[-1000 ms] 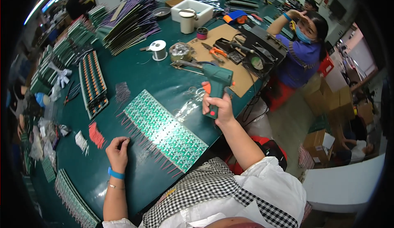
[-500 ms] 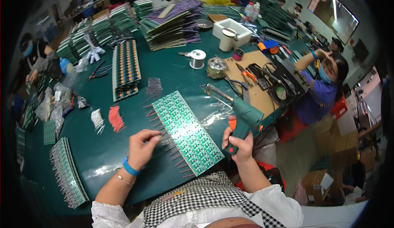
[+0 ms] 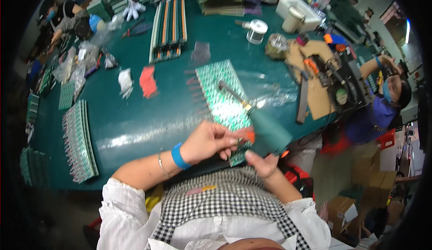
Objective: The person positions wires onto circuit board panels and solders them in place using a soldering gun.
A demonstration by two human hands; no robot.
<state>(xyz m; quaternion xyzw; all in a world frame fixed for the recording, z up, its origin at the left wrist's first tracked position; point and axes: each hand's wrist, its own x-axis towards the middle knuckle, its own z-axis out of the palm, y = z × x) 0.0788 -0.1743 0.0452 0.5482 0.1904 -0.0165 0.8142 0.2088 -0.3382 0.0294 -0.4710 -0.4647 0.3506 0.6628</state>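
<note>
My right hand (image 3: 266, 165) is wrapped round the handle of a green soldering gun (image 3: 272, 128) with an orange trigger. Its metal tip reaches over a green circuit board panel (image 3: 215, 79) lying on the table. Pinched fingers of my left hand (image 3: 210, 143) are over the board's near part, close beside the trigger; what they hold, if anything, I cannot make out. Several thin reddish leads stick out along the board's left edge. To its left are a bundle of red tubes (image 3: 147, 82) and a bundle of white ones (image 3: 125, 82).
Finished-looking board stacks (image 3: 81, 139) stand at the left. Behind are a long component rack (image 3: 170, 29), a solder spool (image 3: 257, 31) and a white foam box (image 3: 310, 19). Hand tools lie on cardboard (image 3: 317, 101) at the right, near a seated co-worker (image 3: 371, 117).
My left hand has moved right, from beside the board to the soldering gun's trigger area. The gun's tip has come over the board. The whole view has shifted.
</note>
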